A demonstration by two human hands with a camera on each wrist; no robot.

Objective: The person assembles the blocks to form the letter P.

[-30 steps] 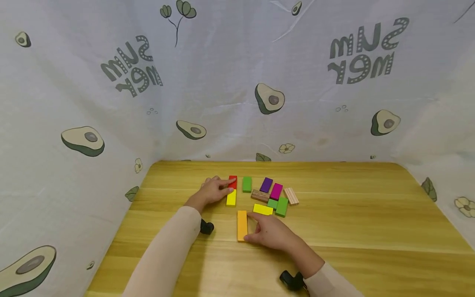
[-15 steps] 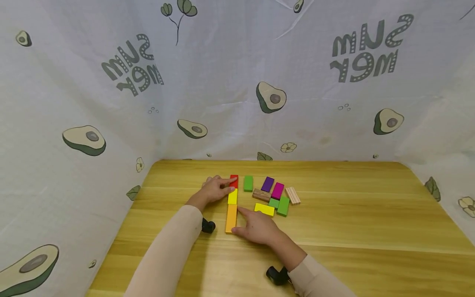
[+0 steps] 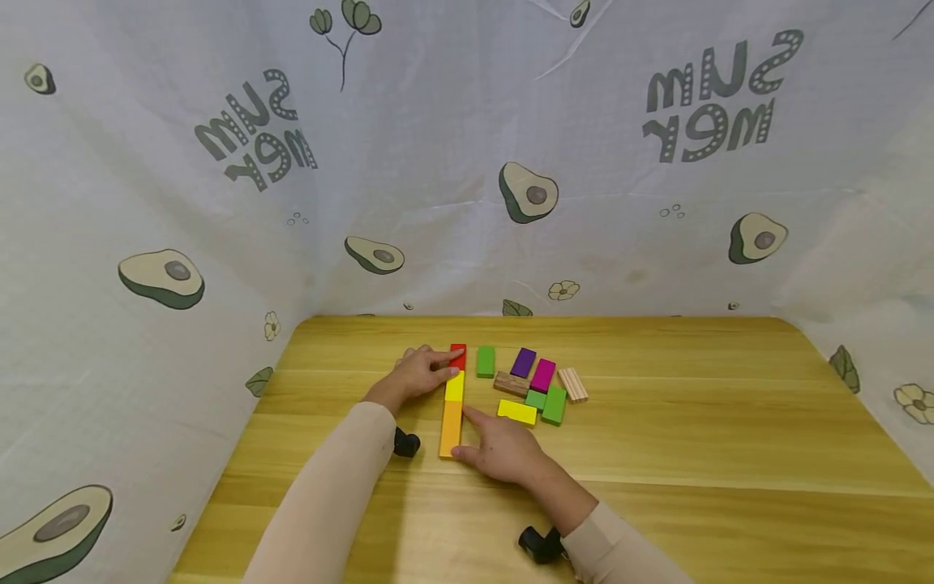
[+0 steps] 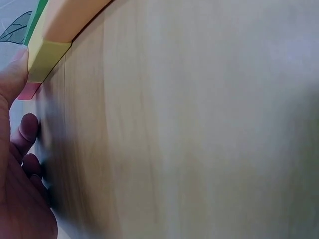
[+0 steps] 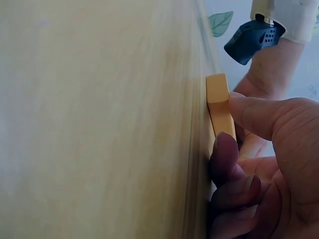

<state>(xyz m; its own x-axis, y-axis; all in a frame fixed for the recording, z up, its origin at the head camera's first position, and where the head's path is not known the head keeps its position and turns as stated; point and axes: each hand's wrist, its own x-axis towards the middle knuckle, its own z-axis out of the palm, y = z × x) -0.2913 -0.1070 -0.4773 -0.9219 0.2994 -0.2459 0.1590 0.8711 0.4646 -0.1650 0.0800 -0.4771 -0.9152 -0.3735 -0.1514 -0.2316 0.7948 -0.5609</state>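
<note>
A red block (image 3: pixel 457 353), a yellow block (image 3: pixel 454 387) and an orange block (image 3: pixel 451 430) lie end to end in a row on the wooden table. My left hand (image 3: pixel 414 376) rests at the far end, its index finger across the red block and its thumb by the yellow one. With thumb at the near end and index finger at the far right corner, my right hand (image 3: pixel 505 448) holds the orange block. The right wrist view shows the thumb on that orange block (image 5: pixel 219 92); the left wrist view shows the left thumb against the yellow block (image 4: pixel 46 59).
Right of the row lie a green block (image 3: pixel 486 362), a purple block (image 3: pixel 523 362), a brown block (image 3: pixel 512 384), a magenta block (image 3: pixel 543 375), a striped wooden block (image 3: pixel 572 385), two more green blocks (image 3: pixel 554 405) and another yellow block (image 3: pixel 517 412). A patterned cloth (image 3: pixel 452 162) hangs behind.
My right hand has brought the orange block left and slightly away from me, up against the near end of the first yellow block. My left hand has stayed at the red and yellow blocks.
</note>
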